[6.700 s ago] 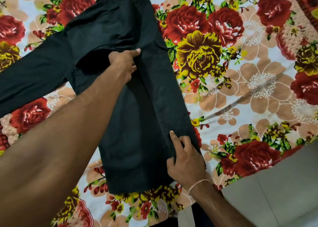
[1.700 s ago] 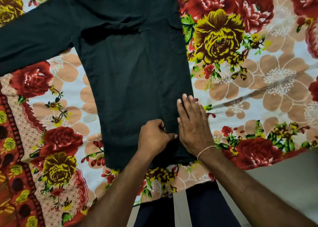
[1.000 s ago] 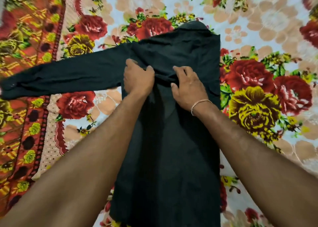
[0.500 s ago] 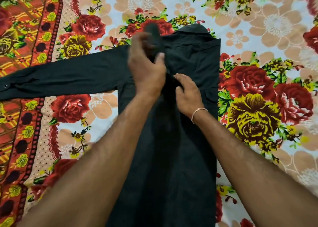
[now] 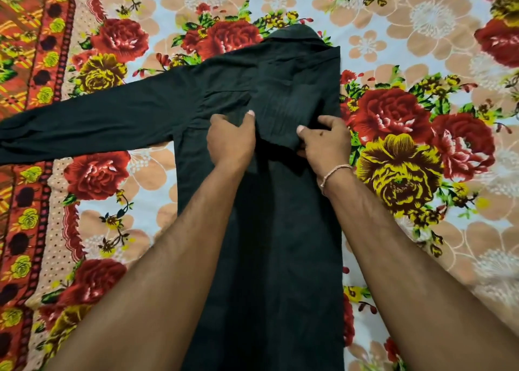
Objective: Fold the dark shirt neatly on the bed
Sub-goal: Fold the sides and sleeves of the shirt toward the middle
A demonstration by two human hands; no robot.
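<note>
Floral bedsheet point(image 5: 421, 33): red and yellow roses, patterned border at left. Dark shirt point(image 5: 280, 230): lengthwise on sheet, left sleeve point(image 5: 84, 123) outstretched; right sleeve, raised half a second ago, now folded down across chest. Left hand point(image 5: 230, 140) and right hand point(image 5: 325, 143): each pinching folded sleeve's end.

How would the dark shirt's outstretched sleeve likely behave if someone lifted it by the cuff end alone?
The sleeve would probably droop limply: the dark shirt lies flat with soft creases. It looks light, thin cloth. It likely would not slide far on the floral bedsheet, since both the left hand and the right hand hold the body.
</note>
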